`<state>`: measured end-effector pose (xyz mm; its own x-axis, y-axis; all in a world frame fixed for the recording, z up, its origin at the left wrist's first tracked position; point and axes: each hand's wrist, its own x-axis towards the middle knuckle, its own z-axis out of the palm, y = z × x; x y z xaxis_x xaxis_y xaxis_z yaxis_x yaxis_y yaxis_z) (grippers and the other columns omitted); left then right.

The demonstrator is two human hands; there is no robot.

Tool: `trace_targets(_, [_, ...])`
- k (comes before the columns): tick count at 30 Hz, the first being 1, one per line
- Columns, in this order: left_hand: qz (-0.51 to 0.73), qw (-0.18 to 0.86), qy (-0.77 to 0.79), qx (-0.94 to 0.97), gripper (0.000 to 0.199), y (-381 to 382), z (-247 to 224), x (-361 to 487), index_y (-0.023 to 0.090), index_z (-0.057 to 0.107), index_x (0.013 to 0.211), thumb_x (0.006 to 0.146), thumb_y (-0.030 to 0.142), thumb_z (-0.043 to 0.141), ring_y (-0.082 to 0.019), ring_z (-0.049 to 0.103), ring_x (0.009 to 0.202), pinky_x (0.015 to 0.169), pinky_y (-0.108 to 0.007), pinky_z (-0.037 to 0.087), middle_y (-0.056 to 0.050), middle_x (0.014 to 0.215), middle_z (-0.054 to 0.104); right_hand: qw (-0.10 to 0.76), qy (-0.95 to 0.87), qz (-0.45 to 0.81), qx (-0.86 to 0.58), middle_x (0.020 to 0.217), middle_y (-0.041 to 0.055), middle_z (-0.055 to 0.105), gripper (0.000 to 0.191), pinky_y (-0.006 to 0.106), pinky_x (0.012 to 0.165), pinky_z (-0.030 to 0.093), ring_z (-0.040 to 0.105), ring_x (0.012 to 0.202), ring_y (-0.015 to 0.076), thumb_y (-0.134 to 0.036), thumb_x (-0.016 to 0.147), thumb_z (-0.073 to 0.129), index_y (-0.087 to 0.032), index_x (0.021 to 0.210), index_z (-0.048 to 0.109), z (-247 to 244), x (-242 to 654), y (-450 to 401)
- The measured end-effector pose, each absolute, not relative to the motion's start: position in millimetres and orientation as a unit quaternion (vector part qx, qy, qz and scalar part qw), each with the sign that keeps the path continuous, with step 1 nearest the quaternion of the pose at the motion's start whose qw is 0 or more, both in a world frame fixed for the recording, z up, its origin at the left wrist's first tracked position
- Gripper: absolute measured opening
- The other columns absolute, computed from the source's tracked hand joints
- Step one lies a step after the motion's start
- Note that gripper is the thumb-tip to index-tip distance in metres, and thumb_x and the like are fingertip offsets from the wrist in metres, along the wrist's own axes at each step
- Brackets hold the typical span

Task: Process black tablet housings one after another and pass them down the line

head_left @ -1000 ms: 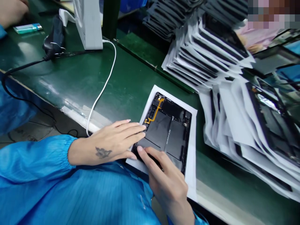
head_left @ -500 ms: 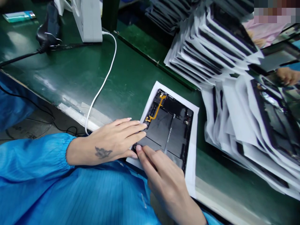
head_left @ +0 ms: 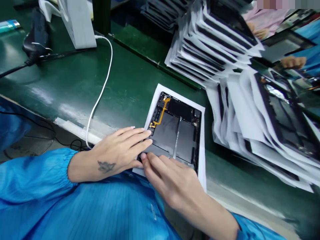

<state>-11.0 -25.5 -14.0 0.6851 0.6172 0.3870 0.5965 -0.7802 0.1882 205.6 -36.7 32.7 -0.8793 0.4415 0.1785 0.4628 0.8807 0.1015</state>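
Observation:
An opened tablet [head_left: 165,130] lies on a white paper sheet [head_left: 203,150] at the table's front edge. Its dark battery area, an orange flex cable [head_left: 162,115] and a thin grey strip [head_left: 177,138] show. My left hand [head_left: 120,146] rests over the tablet's left edge, fingers stretched out and flat. Lower down, my right hand [head_left: 172,180] touches the tablet's near left corner, thumb and fingers bent close together. Whatever those fingertips may hold is hidden.
Stacks of tablet parts interleaved with white paper [head_left: 212,40] stand at the back and right [head_left: 265,133]. A white cable [head_left: 106,83] runs from a white stand [head_left: 77,26] to the front edge. A black corded tool [head_left: 37,36] lies at left. Another person's hand [head_left: 293,62] is at far right.
The view has shifted, so most things sit further left. My right hand has flattened lower over the tablet's near end, its fingertips still at the corner. The left hand keeps its place.

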Motion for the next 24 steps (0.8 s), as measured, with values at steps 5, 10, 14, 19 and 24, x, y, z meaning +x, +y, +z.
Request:
trace_targets(5, [0.204,0.026,0.329,0.922,0.058,-25.7,-12.2,-11.2,0.005,0.054,0.141,0.109,0.047,0.030,-0.027,0.053,0.139,0.116,-0.041,0.042,-0.013,0.148,0.058,0.070,-0.969,-0.064,-0.227,0.079,0.0050,0.065,0.035,0.031,0.054,0.043,0.056,0.064,0.0153,-0.010,0.104,0.035,-0.008,0.100,0.069,33.5,203.5,-36.1])
trace_targets(10, [0.191,0.035,0.318,0.928,0.056,-25.9,-11.8,-15.2,0.005,0.049,0.146,0.109,0.045,0.034,-0.026,0.049,0.143,0.118,-0.042,0.042,-0.014,0.152,0.053,0.075,-0.963,-0.087,-0.245,0.079,0.0042,0.064,0.031,0.032,0.051,0.039,0.056,0.064,0.0171,-0.012,0.103,0.037,-0.015,0.095,0.067,24.0,204.0,-41.3])
trace_targets(14, [0.212,0.045,0.316,0.924,0.054,-28.9,-15.9,-23.5,0.009,0.045,0.149,0.107,0.043,0.044,-0.025,0.048,0.144,0.120,-0.044,0.042,-0.015,0.154,0.051,0.178,-0.937,-0.024,-0.301,0.098,0.0081,0.072,0.032,0.027,0.063,0.052,0.066,0.082,0.0159,-0.005,0.102,0.036,-0.012,0.115,0.064,11.8,221.6,-43.1])
trace_targets(19, [0.282,0.014,0.330,0.901,0.035,-40.7,-21.9,-32.2,0.012,0.058,0.137,0.104,0.023,0.052,-0.026,0.063,0.127,0.107,-0.043,0.056,-0.014,0.133,0.068,0.341,-0.837,0.067,-0.423,0.109,0.0079,0.070,0.038,0.027,0.075,0.058,0.069,0.093,0.0164,-0.006,0.099,0.049,-0.022,0.132,0.060,6.4,231.6,-59.8])
trace_targets(24, [0.293,-0.010,0.309,0.905,0.030,-47.9,-19.8,-30.7,0.010,0.063,0.129,0.101,0.009,0.051,-0.023,0.067,0.120,0.102,-0.037,0.059,-0.014,0.125,0.071,0.499,-0.704,0.133,-0.488,0.080,0.0001,0.065,0.043,0.025,0.059,0.053,0.059,0.063,0.0127,-0.017,0.096,0.064,-0.025,0.138,0.060,7.7,220.0,-78.5])
